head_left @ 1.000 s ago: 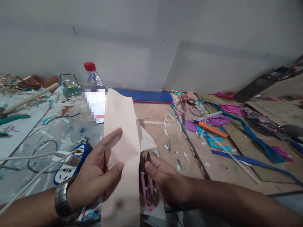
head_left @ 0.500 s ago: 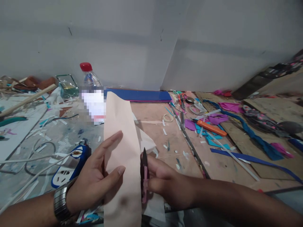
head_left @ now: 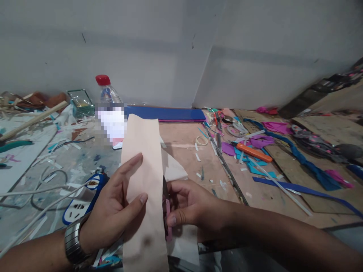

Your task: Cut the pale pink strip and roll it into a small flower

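A long strip of pale peach paper (head_left: 145,147) stands upright in front of me. My left hand (head_left: 109,211) grips it from the left, thumb and forefinger lying across its near face and the other fingers behind it. At the strip's right edge, my right hand (head_left: 195,204) is closed on pink-handled scissors (head_left: 168,217); their dark blades are partly covered by the paper. Behind and right of the strip hangs a paler loose piece of paper (head_left: 174,168).
A blue-and-white power strip (head_left: 81,206) with white cables lies left. Behind stand a red-capped bottle (head_left: 106,90) and a blue flat stack (head_left: 170,113). Rightward lie a tape roll (head_left: 202,141), an orange utility knife (head_left: 253,152), a blue strip (head_left: 306,190) and scattered scraps.
The scissors have shifted slightly left and tipped, with more of the blade behind the paper. My right thumb now shows in front of the handle. The strip's top has straightened and dropped a little.
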The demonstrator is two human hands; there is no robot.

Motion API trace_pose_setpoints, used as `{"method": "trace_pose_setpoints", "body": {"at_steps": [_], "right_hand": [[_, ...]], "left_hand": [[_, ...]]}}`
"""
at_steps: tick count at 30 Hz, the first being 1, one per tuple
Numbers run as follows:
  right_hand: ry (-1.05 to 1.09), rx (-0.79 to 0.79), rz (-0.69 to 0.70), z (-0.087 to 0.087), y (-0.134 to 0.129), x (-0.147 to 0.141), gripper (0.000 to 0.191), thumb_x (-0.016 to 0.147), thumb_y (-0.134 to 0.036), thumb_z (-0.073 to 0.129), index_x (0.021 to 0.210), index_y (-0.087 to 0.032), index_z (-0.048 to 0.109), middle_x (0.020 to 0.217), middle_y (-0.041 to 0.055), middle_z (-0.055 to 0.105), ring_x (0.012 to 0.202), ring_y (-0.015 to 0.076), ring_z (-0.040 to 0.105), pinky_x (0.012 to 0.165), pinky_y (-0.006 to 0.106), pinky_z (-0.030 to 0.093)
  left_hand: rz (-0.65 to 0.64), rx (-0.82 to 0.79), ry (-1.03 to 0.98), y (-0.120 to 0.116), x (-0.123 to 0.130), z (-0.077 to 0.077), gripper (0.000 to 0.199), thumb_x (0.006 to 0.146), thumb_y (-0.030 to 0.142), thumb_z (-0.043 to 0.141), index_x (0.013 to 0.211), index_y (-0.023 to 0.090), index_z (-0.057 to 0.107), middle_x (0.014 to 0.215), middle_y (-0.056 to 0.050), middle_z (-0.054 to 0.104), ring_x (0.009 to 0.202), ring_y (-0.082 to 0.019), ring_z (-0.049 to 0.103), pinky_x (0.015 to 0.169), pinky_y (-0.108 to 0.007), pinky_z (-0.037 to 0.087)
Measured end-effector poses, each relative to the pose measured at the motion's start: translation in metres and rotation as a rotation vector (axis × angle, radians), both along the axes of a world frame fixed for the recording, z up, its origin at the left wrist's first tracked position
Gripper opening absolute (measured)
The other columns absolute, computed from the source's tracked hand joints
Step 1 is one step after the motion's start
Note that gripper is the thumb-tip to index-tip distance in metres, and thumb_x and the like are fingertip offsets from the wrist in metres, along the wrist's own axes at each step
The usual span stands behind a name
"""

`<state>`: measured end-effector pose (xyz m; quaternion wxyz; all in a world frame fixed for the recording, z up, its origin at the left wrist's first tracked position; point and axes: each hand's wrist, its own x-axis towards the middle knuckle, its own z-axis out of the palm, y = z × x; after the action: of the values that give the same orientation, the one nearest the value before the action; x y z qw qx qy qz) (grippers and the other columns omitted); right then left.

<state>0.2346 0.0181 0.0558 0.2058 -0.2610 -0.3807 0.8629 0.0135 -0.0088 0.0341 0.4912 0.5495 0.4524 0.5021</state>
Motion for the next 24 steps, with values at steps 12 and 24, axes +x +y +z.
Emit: {"method": "trace_pose_setpoints", "body": {"at_steps": [12, 24], "right_hand": [[0.006, 0.013, -0.091, -0.0097, 0.0035, 0.0019, 0.045, 0.073, -0.040, 0.090, 0.099, -0.011, 0.069, 0.087, 0.0040, 0.069, 0.076, 0.0119, 0.065, 0.076, 0.025, 0.050], [0.064, -0.046, -0.012, -0.0020, -0.0035, 0.0017, 0.042, 0.074, -0.039, 0.090, 0.097, -0.011, 0.068, 0.084, 0.0037, 0.071, 0.069, 0.0128, 0.068, 0.069, 0.026, 0.053]], "left_hand": [[0.019, -0.027, -0.014, -0.0002, 0.0005, -0.0033, 0.070, 0.092, 0.027, 0.071, 0.154, 0.035, 0.040, 0.153, -0.007, 0.052, 0.135, -0.025, 0.056, 0.118, -0.040, 0.044], [0.034, -0.008, 0.031, 0.0010, 0.0005, -0.0049, 0.069, 0.092, 0.027, 0.070, 0.153, 0.036, 0.040, 0.151, -0.006, 0.054, 0.133, -0.023, 0.058, 0.118, -0.041, 0.044]]}}
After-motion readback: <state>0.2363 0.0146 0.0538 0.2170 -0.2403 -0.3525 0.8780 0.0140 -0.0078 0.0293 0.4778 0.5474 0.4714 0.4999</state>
